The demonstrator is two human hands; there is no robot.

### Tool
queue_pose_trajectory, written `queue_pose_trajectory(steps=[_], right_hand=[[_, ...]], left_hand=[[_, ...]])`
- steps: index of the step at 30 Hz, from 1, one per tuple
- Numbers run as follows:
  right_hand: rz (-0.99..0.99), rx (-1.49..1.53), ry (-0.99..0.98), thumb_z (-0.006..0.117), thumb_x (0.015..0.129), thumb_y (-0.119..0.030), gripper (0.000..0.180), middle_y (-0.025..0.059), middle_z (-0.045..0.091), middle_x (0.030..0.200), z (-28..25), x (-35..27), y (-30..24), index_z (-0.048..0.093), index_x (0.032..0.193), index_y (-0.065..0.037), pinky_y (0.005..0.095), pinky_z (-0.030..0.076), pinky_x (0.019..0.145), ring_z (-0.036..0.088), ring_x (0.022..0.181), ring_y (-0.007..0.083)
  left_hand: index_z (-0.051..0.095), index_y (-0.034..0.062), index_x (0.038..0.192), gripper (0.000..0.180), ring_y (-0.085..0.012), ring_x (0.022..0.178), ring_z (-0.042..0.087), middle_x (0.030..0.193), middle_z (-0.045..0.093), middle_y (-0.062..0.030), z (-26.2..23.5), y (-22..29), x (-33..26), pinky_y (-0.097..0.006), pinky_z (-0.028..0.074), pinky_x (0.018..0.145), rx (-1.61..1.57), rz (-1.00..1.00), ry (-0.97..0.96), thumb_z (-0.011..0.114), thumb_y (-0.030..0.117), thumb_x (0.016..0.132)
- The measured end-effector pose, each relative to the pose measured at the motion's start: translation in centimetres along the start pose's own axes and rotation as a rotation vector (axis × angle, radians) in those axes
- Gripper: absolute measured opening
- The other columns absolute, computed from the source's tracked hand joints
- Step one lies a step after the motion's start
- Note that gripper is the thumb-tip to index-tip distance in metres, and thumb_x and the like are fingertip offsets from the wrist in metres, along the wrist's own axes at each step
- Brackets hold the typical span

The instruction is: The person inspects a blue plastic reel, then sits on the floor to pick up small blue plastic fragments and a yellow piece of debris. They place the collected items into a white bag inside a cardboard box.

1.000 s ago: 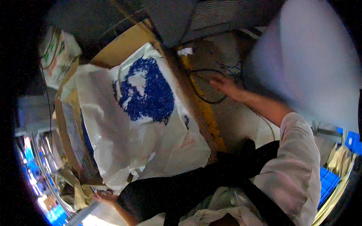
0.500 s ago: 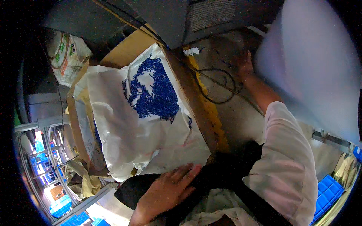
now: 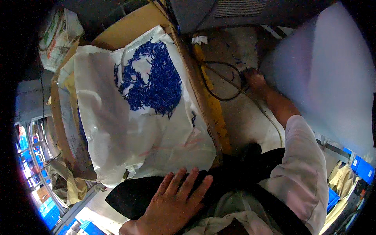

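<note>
1. The right hand (image 3: 254,78) is now seen stretched far down to the concrete floor (image 3: 239,117), farther than it was half a second ago, when it was only arriving beside the black cable (image 3: 219,84).
2. Its fingertips are set at the spot where that cable loops past a few scattered blue pieces (image 3: 237,58); whether something is pinched there cannot be told, as the fingers are small and blurred at this range.
3. The left hand (image 3: 172,203) has been brought fully into view since a second ago, when it was barely visible at the lower edge, and is laid flat with fingers spread on the dark trouser leg (image 3: 129,196), holding nothing; it appears to be used as a brace for the stoop.
4. The shift suggests that the work in hand is on the floor, not in the box.
5. A heap of small blue plastic parts (image 3: 156,84) is seen lying on the white plastic liner bag (image 3: 133,133), which is draped over an open cardboard box (image 3: 196,94) well apart from the reaching hand.
6. A yellow strip (image 3: 213,109) is marked along the floor just beside the box.
7. A large pale rounded shape (image 3: 325,74) is noted at the right, out of focus.
8. Blue crates (image 3: 362,168) and metal shelving (image 3: 35,156) are glimpsed at the edges of the room.
</note>
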State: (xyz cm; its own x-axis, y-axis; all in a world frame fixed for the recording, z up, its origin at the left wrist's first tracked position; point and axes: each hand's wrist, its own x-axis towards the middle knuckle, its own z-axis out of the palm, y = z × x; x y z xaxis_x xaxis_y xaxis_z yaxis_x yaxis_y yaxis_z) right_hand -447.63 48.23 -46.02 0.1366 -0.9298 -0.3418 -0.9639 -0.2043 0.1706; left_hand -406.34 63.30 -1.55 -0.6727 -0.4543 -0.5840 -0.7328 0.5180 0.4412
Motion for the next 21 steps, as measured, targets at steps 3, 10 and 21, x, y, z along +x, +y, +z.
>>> queue_pose_trajectory(steps=[3,10,21], right_hand=[[-0.049,0.162,-0.229,0.045,0.088,-0.018,0.047,0.0216,0.042,0.133,-3.1,-0.7,-0.5,0.038,0.133,-0.009,0.0462,0.048,0.087,0.050,0.113,0.0401],[0.153,0.364,-0.079,0.062,0.077,-0.013,0.073,0.0287,0.027,0.138,-7.5,-1.9,-3.6,0.023,0.138,-0.013,0.0482,0.046,0.089,0.048,0.114,0.0454],[0.345,0.561,-0.114,0.071,0.070,-0.031,0.087,0.0213,0.025,0.142,-6.2,-0.9,-4.2,0.023,0.141,-0.018,0.0448,0.040,0.098,0.038,0.125,0.0405]], left_hand=[[0.039,0.0170,0.136,0.061,-0.0346,0.121,0.045,0.136,0.041,-0.0151,0.1,-0.4,-0.2,-0.047,0.036,0.102,-0.009,-0.025,0.022,0.061,0.030,0.080],[0.040,0.0159,0.135,0.061,-0.0351,0.120,0.045,0.136,0.041,-0.0154,0.7,-0.6,-0.4,-0.048,0.037,0.102,-0.011,0.005,0.057,0.062,0.030,0.080],[0.040,0.0158,0.135,0.059,-0.0348,0.120,0.046,0.135,0.042,-0.0157,0.4,-0.1,0.3,-0.047,0.037,0.101,0.007,0.014,0.012,0.061,0.029,0.081]])
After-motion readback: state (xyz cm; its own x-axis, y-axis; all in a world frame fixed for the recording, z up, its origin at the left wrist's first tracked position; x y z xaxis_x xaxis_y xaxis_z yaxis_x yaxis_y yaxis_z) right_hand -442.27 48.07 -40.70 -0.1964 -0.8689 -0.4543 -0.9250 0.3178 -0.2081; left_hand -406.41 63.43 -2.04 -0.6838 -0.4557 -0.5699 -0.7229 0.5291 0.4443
